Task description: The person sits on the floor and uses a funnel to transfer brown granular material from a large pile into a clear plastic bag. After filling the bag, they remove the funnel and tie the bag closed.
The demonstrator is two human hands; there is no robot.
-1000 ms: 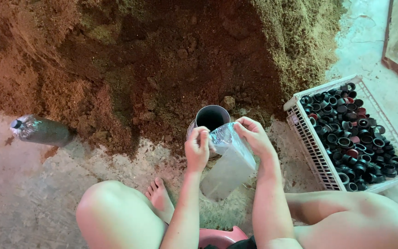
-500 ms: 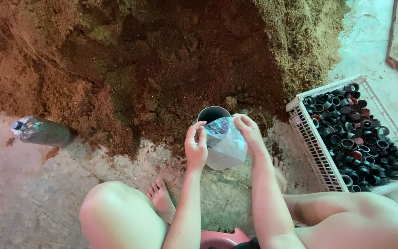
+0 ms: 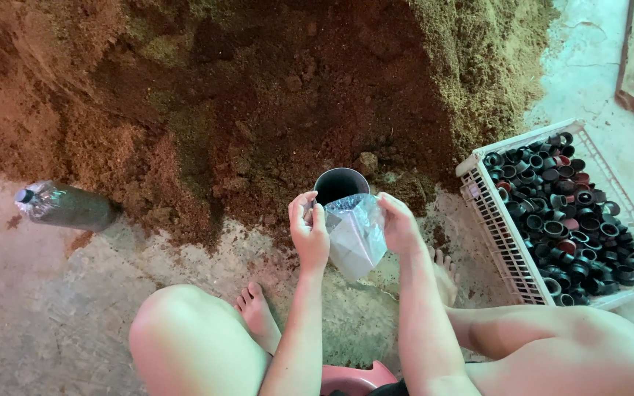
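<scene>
Between the left hand (image 3: 310, 236) and the right hand (image 3: 399, 226), both pinching its rim, hangs a clear plastic bag (image 3: 354, 233) being opened, so next it needs soil from the metal cup (image 3: 340, 185) just beyond them.

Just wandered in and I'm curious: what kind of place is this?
Probably a mushroom or plant-growing workshop: a big heap of brown sawdust-like mix, a white crate of dark plastic rings, a packed bag on the concrete floor.
</scene>
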